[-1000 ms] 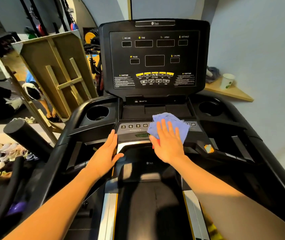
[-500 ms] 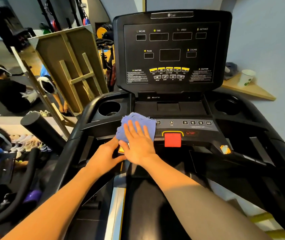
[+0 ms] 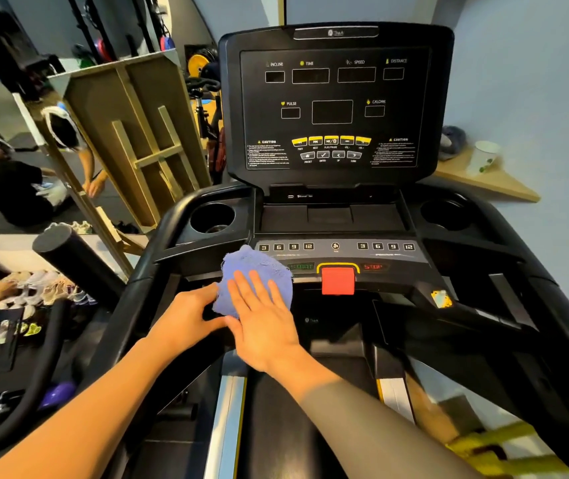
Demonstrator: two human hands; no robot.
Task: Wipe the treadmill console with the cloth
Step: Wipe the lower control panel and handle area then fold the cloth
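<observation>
Cloth — blue, crumpled — lies under flat, open right hand on console.

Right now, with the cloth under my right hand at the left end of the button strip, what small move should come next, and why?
Probably slide the right hand and blue cloth rightward along the button strip, easing around the red stop button. The cloth covers only the strip's left end, while the fan key and the right-side number keys lie uncovered. The left hand rests beside it.
</observation>
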